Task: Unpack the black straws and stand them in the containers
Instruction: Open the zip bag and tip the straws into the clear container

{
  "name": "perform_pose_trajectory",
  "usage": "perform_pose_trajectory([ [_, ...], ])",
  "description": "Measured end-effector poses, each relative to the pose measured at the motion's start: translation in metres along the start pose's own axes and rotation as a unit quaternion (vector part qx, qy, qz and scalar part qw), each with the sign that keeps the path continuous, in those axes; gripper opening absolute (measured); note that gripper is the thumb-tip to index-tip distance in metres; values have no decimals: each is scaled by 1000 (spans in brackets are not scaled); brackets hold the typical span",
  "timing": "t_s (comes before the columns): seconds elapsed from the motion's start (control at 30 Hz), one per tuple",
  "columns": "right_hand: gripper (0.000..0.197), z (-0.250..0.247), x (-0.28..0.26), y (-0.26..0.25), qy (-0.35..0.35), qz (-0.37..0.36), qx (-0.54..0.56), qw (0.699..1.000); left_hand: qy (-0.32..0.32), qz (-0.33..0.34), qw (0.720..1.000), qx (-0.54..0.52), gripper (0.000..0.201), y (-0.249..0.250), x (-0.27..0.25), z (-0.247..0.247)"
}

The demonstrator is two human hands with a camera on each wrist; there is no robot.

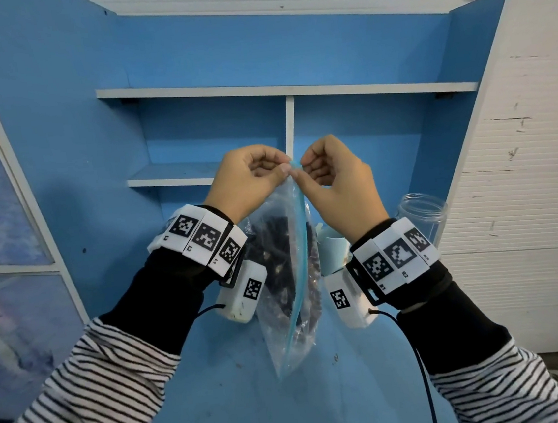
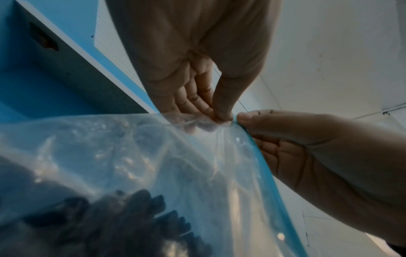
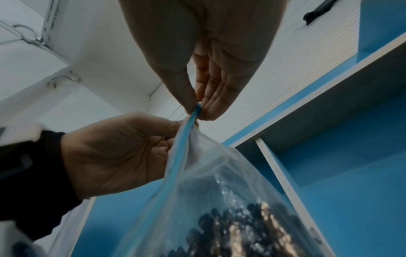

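While the left hand (image 1: 246, 177) and right hand (image 1: 336, 177) each pinch the top corner of the clear bag (image 1: 290, 299) at its blue zip strip (image 1: 300, 243), the bag hangs below the grip, hiding much behind it. Black straws (image 1: 274, 246) fill it. Below-right of the grip stand a light-blue cup (image 1: 335, 252), contents hidden, and a clear jar (image 1: 424, 213); blue shelves (image 1: 213, 121) rise beyond.

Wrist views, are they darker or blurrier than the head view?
Head view: bright and sharp, edges bowed by the wide lens. Left wrist view: dim, the straws in the bag a soft dark smear. Right wrist view: dim too, the right hand shadowed, the zip strip fairly crisp.
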State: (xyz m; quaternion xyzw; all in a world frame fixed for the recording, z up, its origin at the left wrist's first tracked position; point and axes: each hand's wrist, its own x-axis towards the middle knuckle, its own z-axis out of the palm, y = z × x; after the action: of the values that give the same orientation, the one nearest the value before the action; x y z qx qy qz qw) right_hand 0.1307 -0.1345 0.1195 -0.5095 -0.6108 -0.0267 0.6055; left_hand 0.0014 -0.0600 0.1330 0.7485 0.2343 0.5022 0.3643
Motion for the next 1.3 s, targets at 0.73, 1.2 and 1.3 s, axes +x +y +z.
perform_pose_trajectory([
  [0.73,17,8,-33,9,-57,28,-61,996,206,-3,974,96,29,-6,-22,0],
  [1.2,15,14,-44,4,-79,57,-95,991,178,-88,979,42,15,-10,-10,2],
  [1.3,15,12,-48,6,-90,47,-86,991,179,-88,979,33,17,-9,-7,1],
])
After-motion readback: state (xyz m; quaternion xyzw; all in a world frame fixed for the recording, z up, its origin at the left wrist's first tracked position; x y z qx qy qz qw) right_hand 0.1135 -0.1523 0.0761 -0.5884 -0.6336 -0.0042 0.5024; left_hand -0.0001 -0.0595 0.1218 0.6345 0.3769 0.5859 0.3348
